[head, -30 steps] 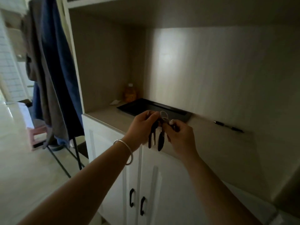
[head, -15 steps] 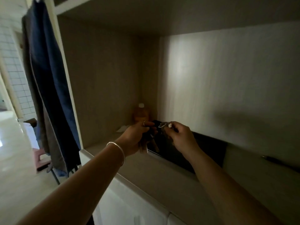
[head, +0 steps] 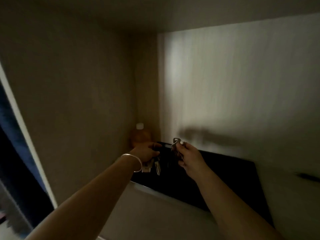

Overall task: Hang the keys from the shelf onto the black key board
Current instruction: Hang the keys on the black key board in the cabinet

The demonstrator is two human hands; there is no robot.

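Observation:
The black key board leans against the back wall of a dim shelf niche. My left hand, with a silver bangle on the wrist, is closed on a bunch of keys that dangles below it in front of the board's left end. My right hand pinches a single key by its lower part, its metal head sticking up near the board's top left edge. Any hooks on the board are lost in the dark.
An orange bottle with a white cap stands in the back left corner, just behind my left hand. A dark pen lies on the shelf at far right. The cabinet's white side edge and blue cloth are at left.
The view has moved closer and turned up into the niche. Both hands have risen to the board's left end, and they have drawn apart, with one key in the right hand and the bunch in the left.

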